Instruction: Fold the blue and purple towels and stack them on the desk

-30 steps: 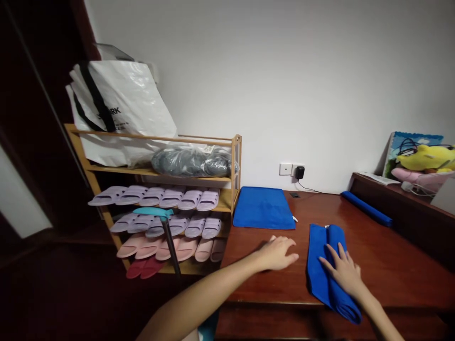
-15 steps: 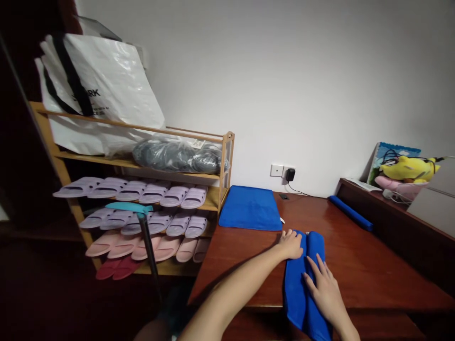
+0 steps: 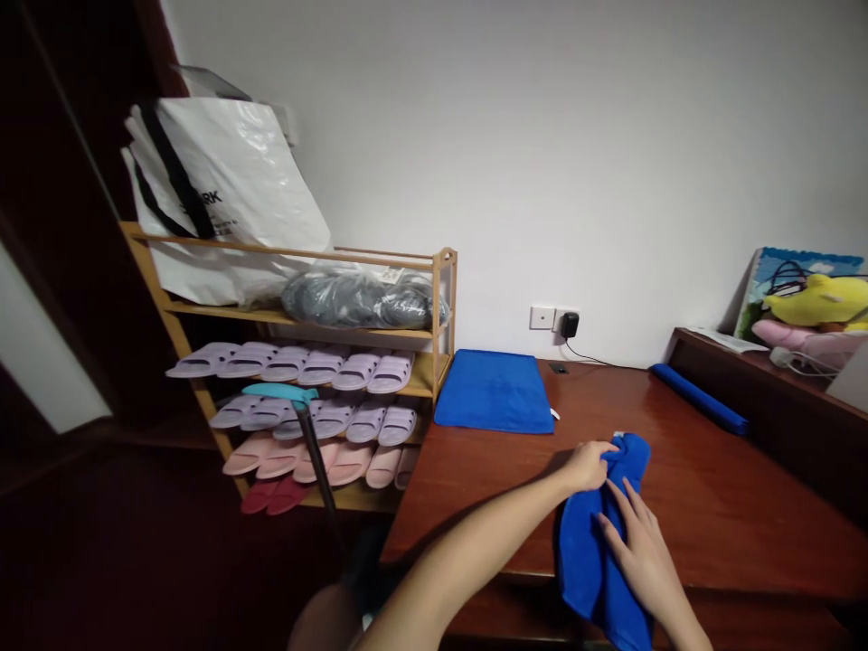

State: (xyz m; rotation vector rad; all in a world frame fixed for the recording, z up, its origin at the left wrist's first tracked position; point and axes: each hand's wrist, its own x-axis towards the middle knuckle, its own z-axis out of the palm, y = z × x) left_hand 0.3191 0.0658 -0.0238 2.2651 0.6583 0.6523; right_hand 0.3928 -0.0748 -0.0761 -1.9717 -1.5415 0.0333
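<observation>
A blue cloth (image 3: 581,551), folded or rolled lengthwise, lies at the desk's front edge, its near end hanging over. My left hand (image 3: 589,467) pinches the far part of the cloth, fingers closed on a bunched fold. Lower down, my right hand (image 3: 641,542) rests flat on the cloth's right side with its fingers spread. A second blue cloth (image 3: 495,391) lies flat at the desk's back left, a white tag at its corner. At the back right lies a narrow rolled blue cloth (image 3: 702,400).
The brown desk (image 3: 502,488) meets a wall with a black plug (image 3: 570,325) and cable. Left stands a wooden rack (image 3: 444,298) with several slippers (image 3: 318,366) and a white bag (image 3: 237,172). A teal-topped handle (image 3: 281,392) stands before it. A yellow plush toy (image 3: 820,300) sits right.
My left hand has closed on the far end of the cloth and pulled it into a fold. The cloth's far end now bends right. The view has shifted left.
</observation>
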